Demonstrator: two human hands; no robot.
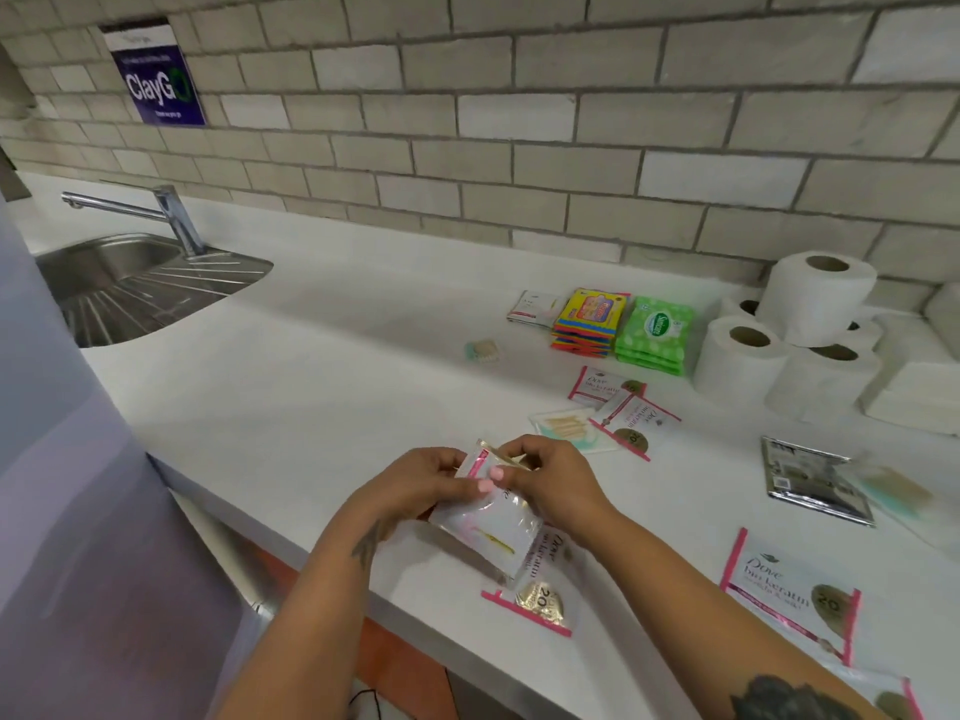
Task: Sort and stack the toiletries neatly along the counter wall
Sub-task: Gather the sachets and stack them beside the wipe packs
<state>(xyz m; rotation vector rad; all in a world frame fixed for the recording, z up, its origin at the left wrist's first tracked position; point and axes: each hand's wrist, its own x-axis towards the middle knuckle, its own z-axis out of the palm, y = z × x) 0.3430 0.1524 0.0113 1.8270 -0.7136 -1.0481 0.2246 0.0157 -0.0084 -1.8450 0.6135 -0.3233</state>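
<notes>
Both hands meet above the smooth white counter (311,356), near its front edge. The left hand (415,483) and right hand (550,478) each pinch the top of a glossy, crinkled white sachet (488,517) with a pink edge, fingers curled and pressed close together around it; a thin gold-toned strip (506,456) sits between the fingertips (possibly a second sachet's edge, the blur makes it hard to tell). Directly beneath lies another flat Dove sachet (540,589), and one more rests to the right (789,597). Two further sachets overlap farther back (621,407), beside a clear packet of cotton swabs (563,426). Near the tiled wall (519,148) stand neat stacks: yellow packets (589,317), green dotted tissue packs (655,330), then soft cylindrical toilet rolls (810,304) piled together. A shiny silver foil pouch (813,480) lies at the right. A steel sink (130,283) sits at the left.
</notes>
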